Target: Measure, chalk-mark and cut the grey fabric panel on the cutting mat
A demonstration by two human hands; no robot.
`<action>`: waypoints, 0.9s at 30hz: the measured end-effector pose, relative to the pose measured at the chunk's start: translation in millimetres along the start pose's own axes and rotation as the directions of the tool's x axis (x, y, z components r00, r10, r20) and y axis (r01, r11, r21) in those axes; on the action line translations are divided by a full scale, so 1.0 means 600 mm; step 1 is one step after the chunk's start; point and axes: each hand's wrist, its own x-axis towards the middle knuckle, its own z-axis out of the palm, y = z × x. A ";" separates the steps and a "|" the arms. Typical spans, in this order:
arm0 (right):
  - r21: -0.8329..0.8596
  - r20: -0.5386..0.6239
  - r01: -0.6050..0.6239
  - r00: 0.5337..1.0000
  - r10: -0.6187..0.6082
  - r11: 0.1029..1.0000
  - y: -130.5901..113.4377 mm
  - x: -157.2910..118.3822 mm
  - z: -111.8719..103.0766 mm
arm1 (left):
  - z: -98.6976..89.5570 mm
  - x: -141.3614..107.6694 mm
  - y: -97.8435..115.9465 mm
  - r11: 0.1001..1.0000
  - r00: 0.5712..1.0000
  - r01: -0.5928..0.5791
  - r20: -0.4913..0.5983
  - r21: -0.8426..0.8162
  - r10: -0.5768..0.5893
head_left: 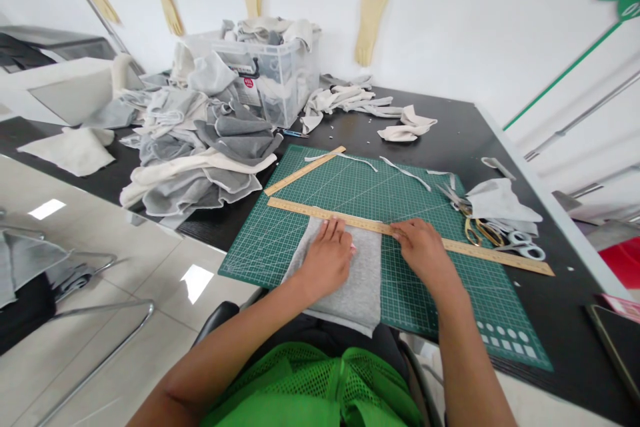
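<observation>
A grey fabric piece point(356, 280) lies on the green cutting mat point(280, 240), its lower end hanging over the table edge. Across its top runs a long wooden ruler point(480, 252). My left hand point(325, 257) rests on the fabric with fingers stretched forward, fingertips at the ruler's edge; a small pinkish bit shows by the thumb, too small to name. To the right of the fabric, my right hand point(420, 247) has its fingers closed together on the ruler. A shorter wooden ruler point(305, 171) lies slanted at the mat's upper left.
Grey and cream cloth is piled point(200, 153) on the left, before a clear plastic bin point(285, 73) full of fabric. Scissors point(483, 230) and scraps lie right. Thin fabric strips point(405, 173) lie on the mat. A phone point(615, 347) is at the right edge.
</observation>
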 end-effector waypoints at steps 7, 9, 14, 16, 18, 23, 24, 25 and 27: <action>0.007 0.011 0.001 1.000 -0.001 1.000 -0.002 -0.002 -0.003 | -0.003 0.001 -0.003 1.000 1.000 -0.007 0.018 -0.006 0.007; 0.001 0.012 0.006 1.000 -0.006 1.000 -0.003 -0.002 -0.004 | -0.002 0.001 -0.002 1.000 1.000 -0.010 0.010 0.001 0.010; -0.038 0.025 0.025 0.999 -0.024 0.999 -0.012 -0.004 -0.012 | -0.002 0.001 0.003 1.000 1.000 0.009 -0.012 0.023 -0.008; -0.041 0.031 0.026 0.999 -0.024 0.999 -0.015 -0.004 -0.015 | -0.003 0.001 0.005 1.000 1.000 0.016 -0.014 0.024 -0.015; -0.040 0.028 0.026 0.999 -0.025 0.999 -0.017 -0.005 -0.016 | -0.004 0.001 0.006 1.000 1.000 0.017 -0.014 0.022 -0.017; -0.028 0.023 0.042 0.999 -0.042 0.999 -0.013 -0.004 -0.014 | -0.004 0.000 0.004 1.000 1.000 0.007 -0.012 0.022 -0.007; -0.027 0.023 0.045 0.999 -0.045 0.999 -0.011 -0.004 -0.013 | -0.003 0.000 0.004 1.000 1.000 0.008 -0.014 0.018 -0.007; -0.026 0.022 0.048 0.999 -0.047 0.999 -0.010 -0.004 -0.012 | -0.001 0.000 0.004 1.000 1.000 0.009 -0.017 0.013 -0.009; -0.024 0.021 0.052 0.998 -0.051 0.998 -0.008 -0.003 -0.009 | 0.001 0.000 0.003 1.000 1.000 0.012 -0.023 0.004 -0.012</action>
